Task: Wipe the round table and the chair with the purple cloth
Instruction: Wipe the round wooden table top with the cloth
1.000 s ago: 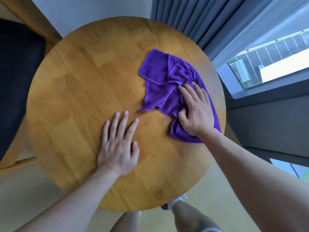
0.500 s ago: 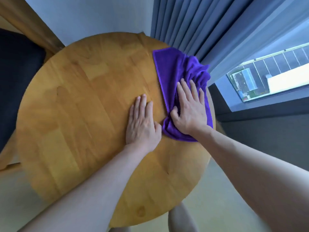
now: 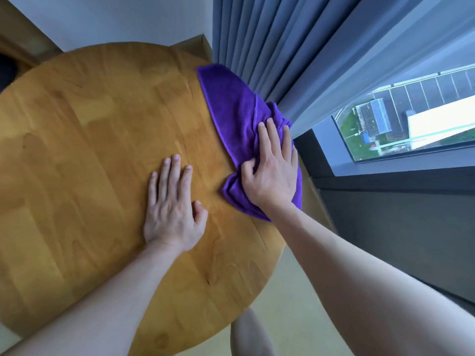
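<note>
Your right hand [image 3: 272, 173] lies on the purple cloth [image 3: 236, 109] at the right edge of the round desk [image 3: 84, 129]. The fingers stretch forward over the fabric, mostly straight, while the thumb tucks in against a bunched fold on the hand's left side — so the grip reads as released, a flat press rather than a clench. The cloth runs in a long strip along the desk's far-right rim, from a flat corner near the curtain [image 3: 259, 44] down to a crumpled end under and behind your wrist. Part of it bunches up just beyond your fingertips, right at the rim and close to the curtain folds; whether it touches them cannot be told.

Your left hand [image 3: 172, 209] rests palm-down on the bare wood near the middle of the desk, fingers straight and slightly spread, thumb out to the right. It holds nothing — its grip is released too. It sits just left of the cloth's near end, with a strip of bare wood between them.

Beyond the desk's right edge a window [image 3: 411, 124] looks down on rooftops far below. A dark shape at the far left edge may be the chair, too little of it showing to be sure.
</note>
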`<state>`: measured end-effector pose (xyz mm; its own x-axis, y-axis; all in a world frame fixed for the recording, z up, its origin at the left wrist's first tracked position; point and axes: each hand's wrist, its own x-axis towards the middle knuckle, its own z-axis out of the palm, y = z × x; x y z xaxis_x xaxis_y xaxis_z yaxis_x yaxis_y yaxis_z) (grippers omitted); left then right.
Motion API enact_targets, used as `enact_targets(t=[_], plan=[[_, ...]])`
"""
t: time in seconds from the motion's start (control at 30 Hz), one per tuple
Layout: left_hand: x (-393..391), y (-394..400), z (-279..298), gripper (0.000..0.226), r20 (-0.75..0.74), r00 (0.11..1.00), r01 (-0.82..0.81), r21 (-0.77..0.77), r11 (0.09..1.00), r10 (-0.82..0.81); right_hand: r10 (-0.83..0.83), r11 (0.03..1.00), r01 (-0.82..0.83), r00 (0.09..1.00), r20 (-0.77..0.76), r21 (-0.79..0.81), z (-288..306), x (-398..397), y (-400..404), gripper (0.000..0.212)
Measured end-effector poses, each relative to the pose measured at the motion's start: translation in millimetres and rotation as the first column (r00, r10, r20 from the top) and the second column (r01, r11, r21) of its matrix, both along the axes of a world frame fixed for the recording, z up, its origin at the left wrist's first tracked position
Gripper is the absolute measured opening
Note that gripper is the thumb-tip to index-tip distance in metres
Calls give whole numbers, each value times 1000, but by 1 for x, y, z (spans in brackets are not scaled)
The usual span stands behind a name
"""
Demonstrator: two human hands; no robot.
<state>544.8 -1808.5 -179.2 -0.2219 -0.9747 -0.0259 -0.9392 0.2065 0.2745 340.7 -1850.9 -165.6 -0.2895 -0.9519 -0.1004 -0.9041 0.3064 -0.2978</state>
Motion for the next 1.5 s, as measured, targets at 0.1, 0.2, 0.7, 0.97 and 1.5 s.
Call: enact_targets(t=[0.1,0.2,0.7,0.97,1.5], plan=[[0,0,-1,79,2,1000,-4,-2,1000,4,-159,987,159,987,-9,7,-2,24,41,77],[-1,1,-2,80,-10,1000,-7,-10,1000,7,-162,985,163,986,-27,48,-5,46,105,82],[0,0,-6,79,3,1000,-11,-25,1000,11,-92,995,92,996,-9,37,-6,27,9,78],[0,0,-1,78,-20,1000,-24,-17,1000,23,168,982,-164,985,-45,91,-7,48,167,85],[1,0,1,81,38,999,-7,34,999,6,158,987,-157,987,8,-33,-2,33,41,75]])
